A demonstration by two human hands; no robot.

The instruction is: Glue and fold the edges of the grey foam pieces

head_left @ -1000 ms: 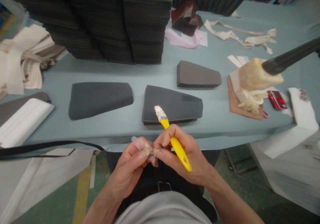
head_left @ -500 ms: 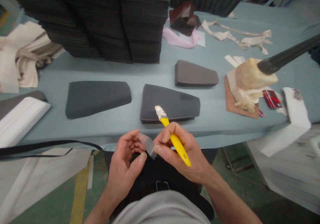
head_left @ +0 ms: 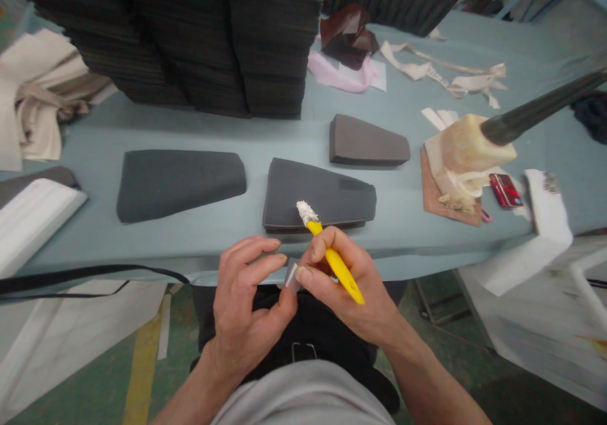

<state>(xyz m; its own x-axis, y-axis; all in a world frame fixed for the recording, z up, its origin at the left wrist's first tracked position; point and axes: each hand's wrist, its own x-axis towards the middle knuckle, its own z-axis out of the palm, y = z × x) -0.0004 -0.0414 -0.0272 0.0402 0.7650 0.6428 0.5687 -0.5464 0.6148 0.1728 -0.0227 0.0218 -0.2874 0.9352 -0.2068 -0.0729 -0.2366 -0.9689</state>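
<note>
My right hand [head_left: 348, 279] is closed around a yellow-handled brush [head_left: 339, 267], its bristles caked with white and pointing away from me. Between the same hand's thumb and fingertip is a small piece of clear film [head_left: 291, 276]. My left hand [head_left: 251, 289] is open and curved beside it, fingers apart, with the thumb at the film's lower edge. Just beyond the brush lies a stack of dark grey tapered pieces [head_left: 322, 191]. A single dark tapered piece [head_left: 183, 184] lies flat to its left, and a smaller brownish-grey stack [head_left: 368, 140] stands behind on the right.
Tall black stacks [head_left: 199, 52] rise at the back of the blue-green table [head_left: 284, 137]. To the right, a dark-handled tool stands in a cream-coloured block [head_left: 467, 147] on a brown board, near a red box [head_left: 505, 191]. Fabric scraps [head_left: 47, 102] and a white roll [head_left: 40, 219] lie left.
My left hand has opened its fingers and turned, its thumb moving right to the film. The film now looks folded or curled smaller. The right hand keeps the brush and film.
</note>
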